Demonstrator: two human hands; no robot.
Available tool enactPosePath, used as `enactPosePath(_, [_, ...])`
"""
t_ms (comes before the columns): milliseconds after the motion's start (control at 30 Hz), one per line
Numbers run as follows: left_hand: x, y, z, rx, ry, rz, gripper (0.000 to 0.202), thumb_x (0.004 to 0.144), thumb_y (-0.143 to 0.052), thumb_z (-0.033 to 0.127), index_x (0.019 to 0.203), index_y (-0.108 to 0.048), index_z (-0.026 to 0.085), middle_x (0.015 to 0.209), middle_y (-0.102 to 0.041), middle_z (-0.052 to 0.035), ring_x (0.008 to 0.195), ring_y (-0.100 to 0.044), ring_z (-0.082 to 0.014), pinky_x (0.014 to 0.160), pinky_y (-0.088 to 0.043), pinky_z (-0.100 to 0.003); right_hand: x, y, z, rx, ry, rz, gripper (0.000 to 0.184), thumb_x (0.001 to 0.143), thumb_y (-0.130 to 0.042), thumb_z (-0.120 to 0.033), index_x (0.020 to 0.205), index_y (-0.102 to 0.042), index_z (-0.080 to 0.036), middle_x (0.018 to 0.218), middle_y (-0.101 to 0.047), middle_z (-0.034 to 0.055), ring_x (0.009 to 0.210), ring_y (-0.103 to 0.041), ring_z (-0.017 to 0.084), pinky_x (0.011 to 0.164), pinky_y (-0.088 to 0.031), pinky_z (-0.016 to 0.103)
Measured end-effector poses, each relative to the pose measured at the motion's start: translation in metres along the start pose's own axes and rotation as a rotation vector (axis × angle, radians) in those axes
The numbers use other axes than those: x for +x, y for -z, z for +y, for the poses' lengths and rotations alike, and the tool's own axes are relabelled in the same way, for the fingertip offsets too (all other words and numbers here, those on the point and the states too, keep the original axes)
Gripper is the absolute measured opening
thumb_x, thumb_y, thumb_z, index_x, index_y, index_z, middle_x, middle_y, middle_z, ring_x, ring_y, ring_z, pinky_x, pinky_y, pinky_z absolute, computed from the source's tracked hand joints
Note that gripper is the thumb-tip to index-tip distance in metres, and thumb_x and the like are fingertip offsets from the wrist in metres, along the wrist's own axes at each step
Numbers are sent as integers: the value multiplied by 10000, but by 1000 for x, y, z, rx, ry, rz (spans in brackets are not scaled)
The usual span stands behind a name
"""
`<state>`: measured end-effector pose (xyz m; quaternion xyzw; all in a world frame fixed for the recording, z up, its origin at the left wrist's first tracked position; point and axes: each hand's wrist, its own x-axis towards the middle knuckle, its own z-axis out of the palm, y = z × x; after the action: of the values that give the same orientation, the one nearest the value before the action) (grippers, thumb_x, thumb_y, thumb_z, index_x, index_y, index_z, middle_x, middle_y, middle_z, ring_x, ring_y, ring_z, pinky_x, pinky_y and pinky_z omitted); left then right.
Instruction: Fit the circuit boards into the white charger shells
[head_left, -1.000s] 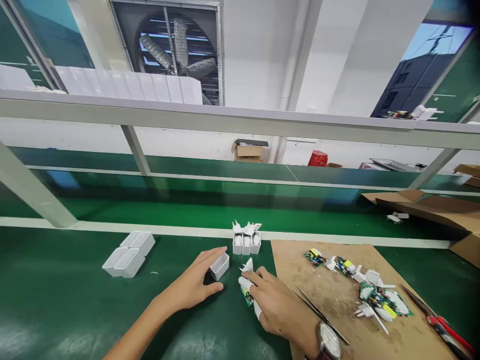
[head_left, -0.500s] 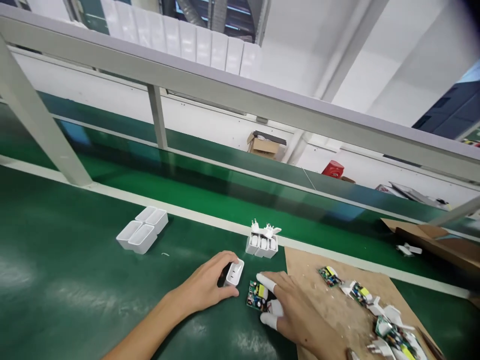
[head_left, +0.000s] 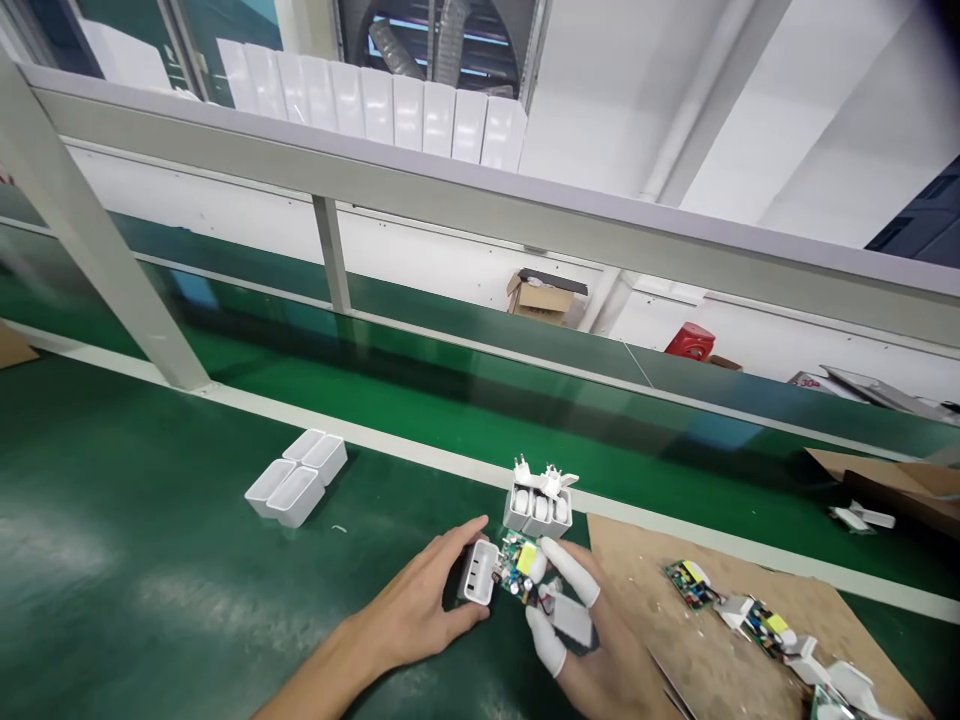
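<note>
My left hand curves thumb and fingers around a small white charger housing. Its open side faces up, with dark slots on the inner floor. My right hand, with white finger cots on thumb and finger, grips a green circuit board carrying a yellow component. A white plastic piece hangs at the board's near end, under my right fingers. The board's far edge is right beside the housing; whether it has entered cannot be made out. Just beyond stands a group of white housings with plug pieces on top.
Several white housings stand together at the left. On the brown cardboard sheet at the right lie circuit boards with white parts and a thin metal tool. A pale rail borders the green table.
My right hand has lifted the circuit board off the table and brought it against the housing. My left hand still holds the housing. The view has shifted slightly.
</note>
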<state>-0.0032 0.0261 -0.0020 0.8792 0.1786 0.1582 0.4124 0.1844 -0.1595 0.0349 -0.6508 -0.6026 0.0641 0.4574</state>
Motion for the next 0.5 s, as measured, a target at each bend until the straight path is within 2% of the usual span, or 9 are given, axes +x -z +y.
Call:
enactPosePath(67, [2,-3,1,10,-68,40,894,911,-722,209,1622,-216,403,1479,-605,-52,1347,-599,-282,1157,-506,-484,-3,-8,0,-134,86,81,658,971,-551,-136,1585,-356,-270,1391,-613,146,1173,-704,252,926,-664,356])
enactPosePath(133, [5,-7,3,35,-128,74,863,951,-686,213,1623,-183,414,1480,-603,-52,1347,-588,-279,1156,-501,-495,-7,-14,0,-235,138,103,688,951,-546,-104,1593,-348,-253,1362,-646,153,1192,-701,276,949,-653,396])
enactPosePath(233, [7,-10,4,72,-176,105,843,982,-640,182,1631,-147,400,1494,-598,-64,1379,-552,-279,1172,-475,-514,-11,-18,0,-307,174,86,711,943,-517,-95,1608,-313,-240,1330,-676,161,1181,-710,295,934,-655,425])
enactPosePath(500, [8,-14,6,97,-204,73,858,998,-602,144,1655,-92,355,1519,-584,-107,1414,-521,-304,1170,-466,-542,-5,-17,-1,-392,204,48,784,917,-476,-77,1650,-216,-180,1186,-730,161,1003,-758,283,819,-688,403])
